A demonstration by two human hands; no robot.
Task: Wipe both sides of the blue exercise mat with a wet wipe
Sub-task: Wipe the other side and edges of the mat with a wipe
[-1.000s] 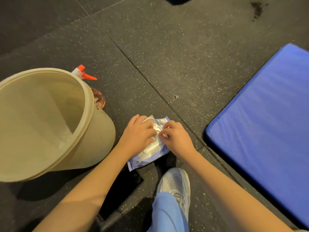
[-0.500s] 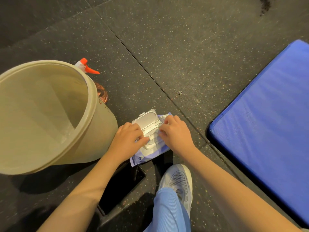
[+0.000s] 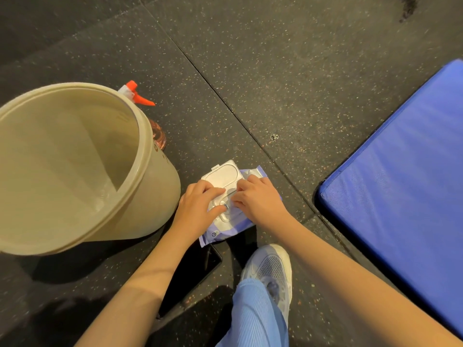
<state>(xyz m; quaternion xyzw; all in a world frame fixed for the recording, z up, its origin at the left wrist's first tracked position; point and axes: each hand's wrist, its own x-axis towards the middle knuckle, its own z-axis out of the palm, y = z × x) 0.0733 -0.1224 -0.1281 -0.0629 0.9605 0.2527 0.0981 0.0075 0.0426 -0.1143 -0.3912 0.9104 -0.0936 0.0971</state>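
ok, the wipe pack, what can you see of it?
The wipe pack is a soft white-and-lilac plastic pouch lying flat on the dark floor between the bucket and the mat. Its rigid white lid stands flipped open on the far side. The left hand and right hand hold it, fingers curled at the opening; no wipe shows yet.

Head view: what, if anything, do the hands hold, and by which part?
Both the left hand and right hand grip the wet wipe pack at its dispensing opening, below the open lid.
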